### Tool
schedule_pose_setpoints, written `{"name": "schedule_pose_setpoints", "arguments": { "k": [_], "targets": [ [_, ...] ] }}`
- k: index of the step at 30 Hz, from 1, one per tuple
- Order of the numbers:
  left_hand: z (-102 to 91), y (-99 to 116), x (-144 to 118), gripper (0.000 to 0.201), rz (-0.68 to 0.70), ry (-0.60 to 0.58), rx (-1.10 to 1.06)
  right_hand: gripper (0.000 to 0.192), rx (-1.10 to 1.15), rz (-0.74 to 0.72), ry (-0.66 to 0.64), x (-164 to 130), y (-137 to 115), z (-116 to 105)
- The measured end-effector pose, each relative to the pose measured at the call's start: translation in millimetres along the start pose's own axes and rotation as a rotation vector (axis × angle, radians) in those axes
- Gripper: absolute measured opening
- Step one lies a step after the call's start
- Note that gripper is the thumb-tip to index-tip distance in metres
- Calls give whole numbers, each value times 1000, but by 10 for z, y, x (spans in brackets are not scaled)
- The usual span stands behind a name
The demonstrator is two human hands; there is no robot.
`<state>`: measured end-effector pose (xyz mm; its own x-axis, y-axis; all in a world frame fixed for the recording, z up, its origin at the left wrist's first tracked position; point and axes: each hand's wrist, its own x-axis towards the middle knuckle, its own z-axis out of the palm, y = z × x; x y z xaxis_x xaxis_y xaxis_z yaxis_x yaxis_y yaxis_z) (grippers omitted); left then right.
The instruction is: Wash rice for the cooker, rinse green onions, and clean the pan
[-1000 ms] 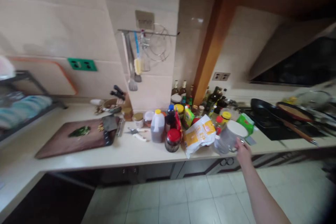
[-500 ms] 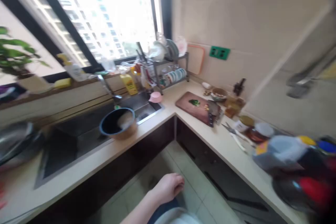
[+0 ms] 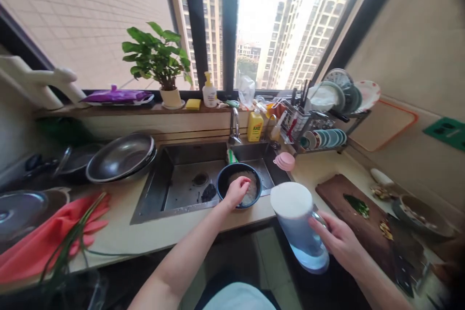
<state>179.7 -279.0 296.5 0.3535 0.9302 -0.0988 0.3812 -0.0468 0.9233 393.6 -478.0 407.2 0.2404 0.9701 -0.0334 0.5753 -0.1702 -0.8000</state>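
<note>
Lidded pitcher [image 3: 298, 227] has come over near the pot [image 3: 224, 179]

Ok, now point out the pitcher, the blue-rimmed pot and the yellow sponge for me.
Pitcher [image 3: 300, 233]: head view, on the side of its see-through body, below the white lid.
Blue-rimmed pot [image 3: 225, 180]: head view, on its dark inner wall.
Yellow sponge [image 3: 193, 104]: head view, on its middle.

left of pot [image 3: 225, 175]: open sink [image 3: 181, 174] | right: pitcher [image 3: 298, 227] blocks way to cutting board [image 3: 337, 191] | behind: faucet [image 3: 234, 125], clearance uncertain
</note>
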Motion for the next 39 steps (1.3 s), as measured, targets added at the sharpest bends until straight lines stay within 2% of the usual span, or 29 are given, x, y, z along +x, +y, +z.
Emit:
{"name": "schedule_pose_setpoints", "arguments": {
  "k": [3,5,9,14,19,25,31,34,39],
  "targets": [
    [98,-70,325,22,-96,43,4,44,-145,-72,-168,697,-415,149],
    [166,-124,432,18,-153,57,9,41,-253,-109,-258,1028,-556,254],
    [216,-189,548,11,-229,56,30,39,-446,-201,-390,1502,-612,405],
    [128,-191,695,16,-274,35,113,41,-559,-283,-447,1915,-591,440],
    [85,-178,766,13,-272,35,234,40,-684,-342,-463,2152,-618,382],
    [77,-120,722,15,-243,25,399,41,-757,-444,-522,2275,-658,331],
    [-60,-76,640,17,-172,30,601,39,-821,-421,-549,2311,-662,332],
    [-212,-49,528,17,-127,77,680,36,-777,-422,-584,2338,-630,344],
    [-422,-19,315,23,-98,242,754,35,-742,-418,-636,2411,-601,354]
  ]
}}
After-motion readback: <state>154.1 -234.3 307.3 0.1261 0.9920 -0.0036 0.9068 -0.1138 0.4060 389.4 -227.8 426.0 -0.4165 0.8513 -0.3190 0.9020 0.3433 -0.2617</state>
